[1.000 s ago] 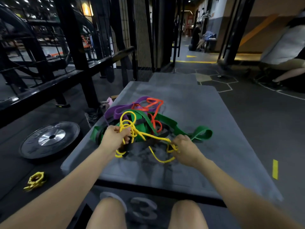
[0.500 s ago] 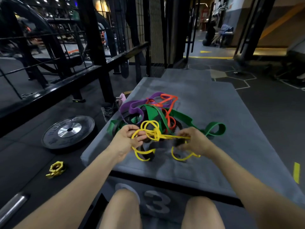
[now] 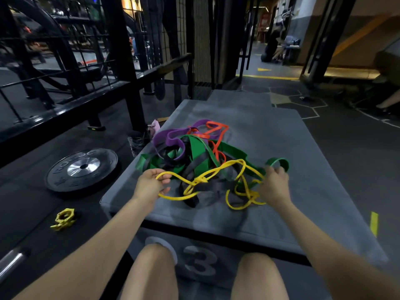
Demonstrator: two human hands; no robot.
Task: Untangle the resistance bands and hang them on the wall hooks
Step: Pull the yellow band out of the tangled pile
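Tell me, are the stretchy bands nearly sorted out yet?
Not nearly. Nothing is hung. The left hand and right hand are pulling the thin yellow rubber band apart, but it still has a knot. The green, purple, orange and black bands remain piled on the grey mat.

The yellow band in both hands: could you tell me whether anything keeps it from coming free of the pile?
Yes. The yellow band, held by the left hand and right hand, is knotted mid-span and lies over black and green bands.
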